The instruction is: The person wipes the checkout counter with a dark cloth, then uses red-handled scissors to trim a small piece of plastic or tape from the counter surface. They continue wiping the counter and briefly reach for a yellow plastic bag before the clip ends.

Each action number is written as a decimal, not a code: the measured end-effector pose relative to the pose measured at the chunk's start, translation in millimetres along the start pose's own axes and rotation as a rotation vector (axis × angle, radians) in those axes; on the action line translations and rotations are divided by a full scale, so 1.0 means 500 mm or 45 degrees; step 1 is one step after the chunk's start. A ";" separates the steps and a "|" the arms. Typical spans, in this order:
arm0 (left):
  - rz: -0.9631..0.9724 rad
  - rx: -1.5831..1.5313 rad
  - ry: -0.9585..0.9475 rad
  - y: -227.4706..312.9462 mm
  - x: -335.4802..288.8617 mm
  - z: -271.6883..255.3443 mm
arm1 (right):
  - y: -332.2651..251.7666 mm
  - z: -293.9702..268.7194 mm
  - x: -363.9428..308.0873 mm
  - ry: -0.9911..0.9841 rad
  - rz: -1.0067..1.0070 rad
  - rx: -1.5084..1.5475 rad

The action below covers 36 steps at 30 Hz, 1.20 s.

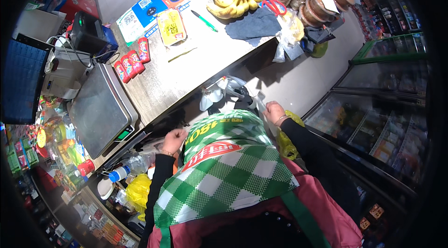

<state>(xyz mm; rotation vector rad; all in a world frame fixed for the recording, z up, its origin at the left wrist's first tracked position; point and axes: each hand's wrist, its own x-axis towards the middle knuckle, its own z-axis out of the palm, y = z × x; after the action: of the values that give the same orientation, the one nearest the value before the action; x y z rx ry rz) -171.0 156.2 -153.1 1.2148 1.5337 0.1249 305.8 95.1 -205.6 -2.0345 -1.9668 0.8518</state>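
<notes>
I am seeing the left hand [173,141] with curled fingers beside the checked apron [228,175], which is hanging between both hands, probably protecting the pink garment [326,210]. The right hand [275,112] is showing bent fingers near a whitish plastic strip [260,100]; whether either is gripping, I cannot tell.

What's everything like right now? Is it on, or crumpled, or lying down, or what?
Apron: worn
Left hand: fingers curled beside the apron, grip unclear
Right hand: fingers curled, grip unclear
Bananas: yellow, bunched together
Green pen: lying flat
Dark cloth: crumpled
Yellow package: lying down; can't tell if opened
Scale: display lit green
Monitor: screen lit
</notes>
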 end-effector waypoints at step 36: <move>0.543 -0.621 -0.233 0.513 0.024 0.132 | -0.111 -0.322 0.456 1.118 -0.319 -0.240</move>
<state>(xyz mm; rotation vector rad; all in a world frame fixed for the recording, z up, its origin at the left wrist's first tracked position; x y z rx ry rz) 38.5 250.8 -20.9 1.1005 0.9880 0.6153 331.8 360.9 -107.1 -1.7270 -1.7248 -0.2745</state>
